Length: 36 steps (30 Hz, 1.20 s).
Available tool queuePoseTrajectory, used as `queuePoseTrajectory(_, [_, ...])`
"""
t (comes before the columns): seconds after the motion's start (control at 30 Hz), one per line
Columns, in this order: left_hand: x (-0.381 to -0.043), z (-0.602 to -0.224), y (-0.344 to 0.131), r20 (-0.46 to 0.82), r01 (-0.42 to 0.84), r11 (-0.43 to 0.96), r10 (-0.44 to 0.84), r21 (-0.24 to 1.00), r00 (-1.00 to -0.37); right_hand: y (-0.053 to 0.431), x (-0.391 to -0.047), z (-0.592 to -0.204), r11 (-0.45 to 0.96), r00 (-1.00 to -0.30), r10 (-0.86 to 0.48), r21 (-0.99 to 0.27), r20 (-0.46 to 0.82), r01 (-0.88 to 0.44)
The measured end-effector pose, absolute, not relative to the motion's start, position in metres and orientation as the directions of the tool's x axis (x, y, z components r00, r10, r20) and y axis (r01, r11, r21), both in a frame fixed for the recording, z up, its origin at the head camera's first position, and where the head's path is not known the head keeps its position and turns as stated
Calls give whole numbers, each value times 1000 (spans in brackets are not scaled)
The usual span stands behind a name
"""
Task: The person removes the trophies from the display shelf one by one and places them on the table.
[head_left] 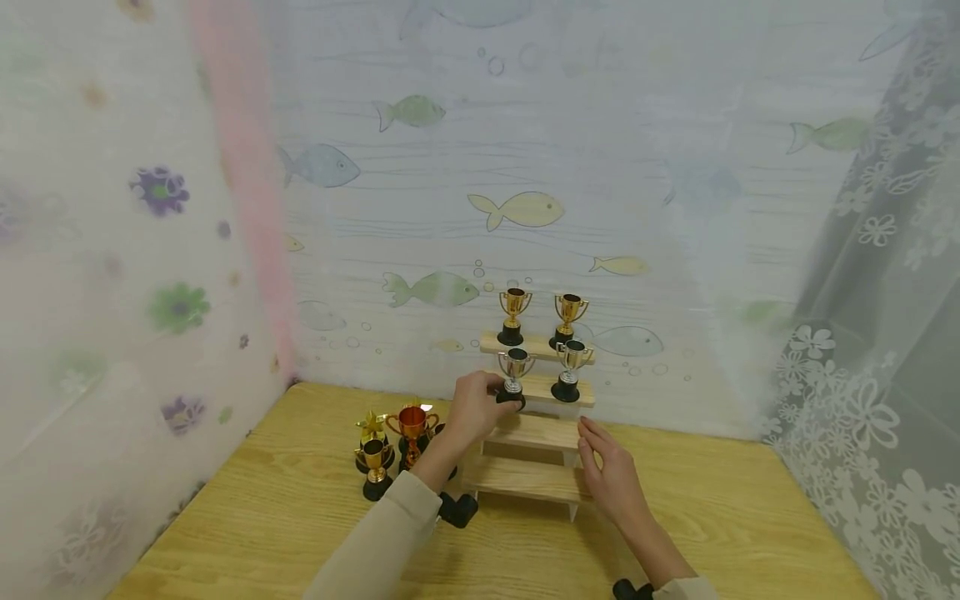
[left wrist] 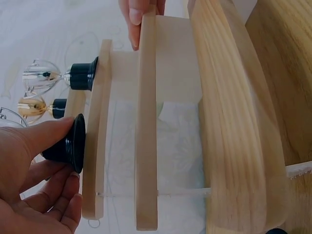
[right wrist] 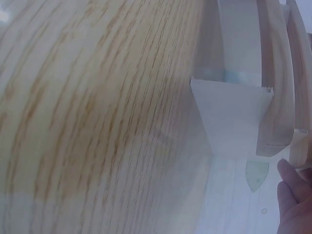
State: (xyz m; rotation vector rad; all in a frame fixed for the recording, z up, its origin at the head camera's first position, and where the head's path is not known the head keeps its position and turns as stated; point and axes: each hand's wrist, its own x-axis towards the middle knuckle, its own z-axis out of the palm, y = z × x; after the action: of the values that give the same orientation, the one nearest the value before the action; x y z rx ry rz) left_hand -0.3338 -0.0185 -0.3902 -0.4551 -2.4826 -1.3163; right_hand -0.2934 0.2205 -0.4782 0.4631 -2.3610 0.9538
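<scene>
My left hand (head_left: 474, 410) pinches the black base of a silver trophy cup (head_left: 516, 363) at the left end of the stand's second step from the top. In the left wrist view, thumb and fingers are around that base (left wrist: 73, 146), right at the board. The wooden four-step display stand (head_left: 532, 477) has thin white supports. My right hand (head_left: 613, 473) touches the right end of a lower step with its fingers fairly straight. Another silver trophy (head_left: 572, 357) stands right of the held one, and two gold trophies (head_left: 513, 307) (head_left: 568, 310) stand on the top step.
Left of the stand, a small gold trophy (head_left: 375, 457), a gold star trophy (head_left: 372, 427) and a reddish-bronze cup (head_left: 412, 422) stand grouped on the wood-grain table (head_left: 300, 517), partly behind my left arm. A fish-print curtain (head_left: 420, 208) hangs behind the stand.
</scene>
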Motion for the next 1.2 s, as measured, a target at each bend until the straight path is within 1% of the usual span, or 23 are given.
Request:
queuePoseTrajectory(0.23, [-331,-394,-18,413,426,526,151,736,-898,221,-294,-479,691,-802,-105,-537,588,-484])
queuePoseTrajectory(0.5, [-327,-402,-19,376,399,531,157,747,-913,220,-294,-478,686,-799,-112,-536,591,-493])
queuePoseTrajectory(0.67, [-323,-407,-19,365,397,504,167,767,-916,220,-295,-479,690,-800,-111,-534,589,-489])
queuePoseTrajectory(0.9, [-320,-415,-20,399,443,491,198,750,-895,220,-294,-479,693,-799,-105,-533,592,-486])
queuePoseTrajectory(1.2, [-315,-423,-21,386,434,473,202,767,-900,220,-294,-479,698,-799,-104,-529,592,-482])
